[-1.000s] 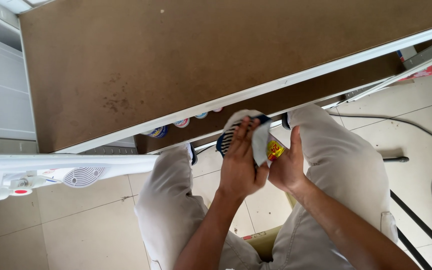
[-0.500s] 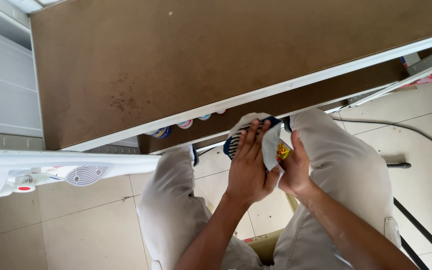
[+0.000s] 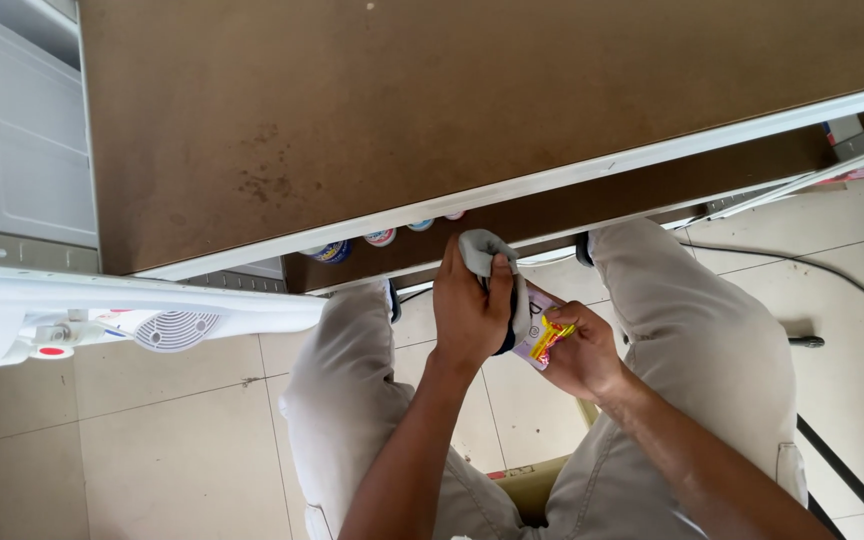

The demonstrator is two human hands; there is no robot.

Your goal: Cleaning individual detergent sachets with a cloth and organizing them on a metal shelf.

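Both hands meet between the person's knees. Left hand (image 3: 470, 318) grips a grey sock (image 3: 484, 252). Right hand (image 3: 580, 358) pinches its card label (image 3: 544, 335), pale purple with yellow and red. Small round tubs (image 3: 382, 238) peek out under the brown table (image 3: 372, 110) edge; what they hold is hidden.

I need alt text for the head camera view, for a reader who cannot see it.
Seen from above, a seated person's left hand grips a grey sock while the right hand holds its card label. A brown table lies ahead, a white fan at left, over a tiled floor.
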